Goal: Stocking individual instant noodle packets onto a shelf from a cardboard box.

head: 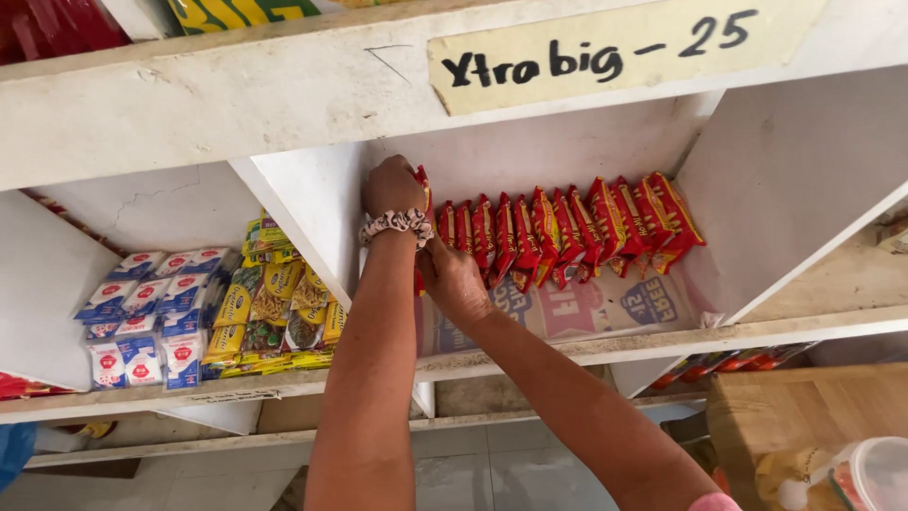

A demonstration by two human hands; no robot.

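Observation:
My left hand [392, 186], with a patterned scrunchie on the wrist, grips the top of a red snack packet [423, 189] at the left end of a white shelf compartment [785, 180]. Below it my right hand [454, 276] holds the bottom of the same packet, pressing it against the compartment's left wall. A row of several red snack packets [567, 232] stands upright along the back, running to the right wall. Printed paper [596, 308] lines the compartment floor.
The left compartment holds yellow-green sachets [274, 308] and white-blue packets [147, 312]. A handwritten label [615, 47] is taped to the shelf edge above. More red packets [719, 364] lie on a lower shelf. A cardboard box [804, 407] and plastic jar [875, 473] sit at lower right.

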